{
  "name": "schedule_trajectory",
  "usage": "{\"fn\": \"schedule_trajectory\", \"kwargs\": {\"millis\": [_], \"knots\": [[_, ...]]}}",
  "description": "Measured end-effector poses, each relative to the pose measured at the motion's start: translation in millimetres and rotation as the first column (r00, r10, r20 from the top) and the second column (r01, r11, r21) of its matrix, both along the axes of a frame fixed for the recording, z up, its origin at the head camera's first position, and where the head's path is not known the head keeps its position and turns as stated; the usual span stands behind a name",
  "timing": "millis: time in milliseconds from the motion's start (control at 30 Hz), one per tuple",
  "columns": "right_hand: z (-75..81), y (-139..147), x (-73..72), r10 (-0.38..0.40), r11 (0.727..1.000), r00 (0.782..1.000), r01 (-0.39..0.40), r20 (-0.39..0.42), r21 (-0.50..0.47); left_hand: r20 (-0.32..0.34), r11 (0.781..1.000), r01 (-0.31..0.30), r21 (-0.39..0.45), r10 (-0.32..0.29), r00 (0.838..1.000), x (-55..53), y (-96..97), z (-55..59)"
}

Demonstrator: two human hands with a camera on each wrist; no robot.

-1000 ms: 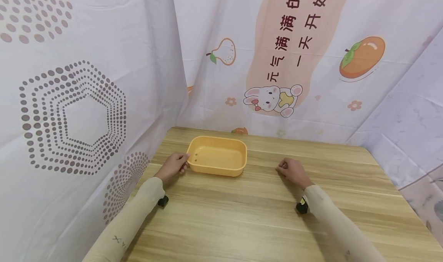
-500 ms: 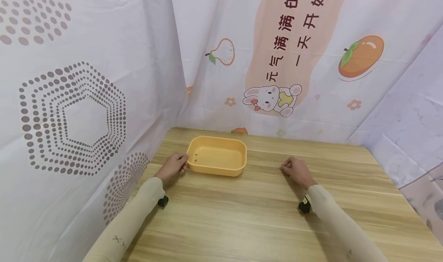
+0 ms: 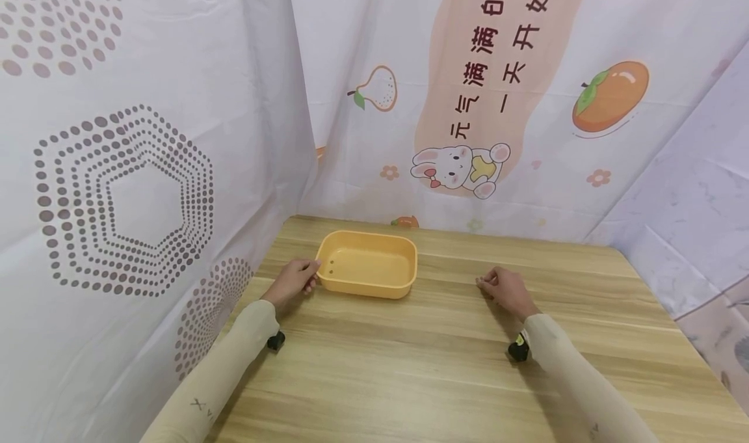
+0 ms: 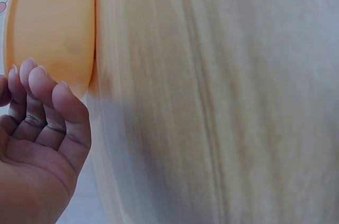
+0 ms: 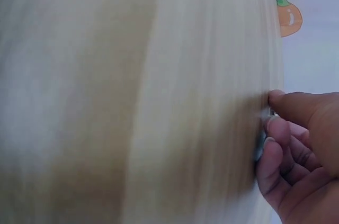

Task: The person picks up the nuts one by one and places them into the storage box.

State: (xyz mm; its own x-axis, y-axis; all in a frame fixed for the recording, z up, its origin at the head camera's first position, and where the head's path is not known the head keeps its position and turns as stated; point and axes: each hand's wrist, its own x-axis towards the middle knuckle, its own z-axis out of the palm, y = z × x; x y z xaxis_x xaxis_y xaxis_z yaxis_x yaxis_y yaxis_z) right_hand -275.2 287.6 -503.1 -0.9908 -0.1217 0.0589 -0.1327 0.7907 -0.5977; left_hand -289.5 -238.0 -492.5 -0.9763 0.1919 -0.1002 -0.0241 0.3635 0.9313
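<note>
A shallow yellow plastic tub point(image 3: 368, 267) with rounded corners sits at the back left of the table, two small holes showing near its left end. My left hand point(image 3: 295, 279) pinches the rim at that end, thumb on top; the left wrist view has its fingers point(image 4: 69, 102) curled against the tub's corner point(image 4: 53, 28). To the right, low over the wood, my right hand point(image 3: 508, 292) has thumb and fingertips drawn together. In the right wrist view a small clear, shiny thing point(image 5: 271, 112) shows between thumb and fingers, mostly hidden; I cannot tell its kind.
The wood-grain table point(image 3: 374, 358) runs back to a printed curtain point(image 3: 363, 150). Another curtain point(image 3: 146, 196) hangs close along the left side, near my left arm. Dark wrist cameras sit under both cuffs.
My right hand has moved a little to the right, away from the tub. The left hand and the tub have stayed in place.
</note>
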Motion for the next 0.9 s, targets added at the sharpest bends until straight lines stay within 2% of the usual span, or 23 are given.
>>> {"fn": "schedule_trajectory", "kwargs": {"millis": [233, 667, 900], "knots": [[-1.3, 4.0, -1.2, 0.021, 1.0, 1.0, -0.021, 0.024, 0.017, -0.007, 1.0, 0.001, 0.002, -0.001, 1.0, -0.2, 0.6, 0.3], [-3.1, 0.0, -3.5, 0.039, 0.999, 0.999, -0.039, -0.002, 0.02, -0.008, 1.0, 0.005, -0.008, -0.005, 1.0, 1.5, 1.4, 0.5], [-2.1, -2.7, -6.2, 0.021, 0.999, 1.0, -0.021, 0.017, 0.04, -0.01, 1.0, 0.003, -0.005, -0.003, 1.0, 1.3, 0.6, 0.1]]}}
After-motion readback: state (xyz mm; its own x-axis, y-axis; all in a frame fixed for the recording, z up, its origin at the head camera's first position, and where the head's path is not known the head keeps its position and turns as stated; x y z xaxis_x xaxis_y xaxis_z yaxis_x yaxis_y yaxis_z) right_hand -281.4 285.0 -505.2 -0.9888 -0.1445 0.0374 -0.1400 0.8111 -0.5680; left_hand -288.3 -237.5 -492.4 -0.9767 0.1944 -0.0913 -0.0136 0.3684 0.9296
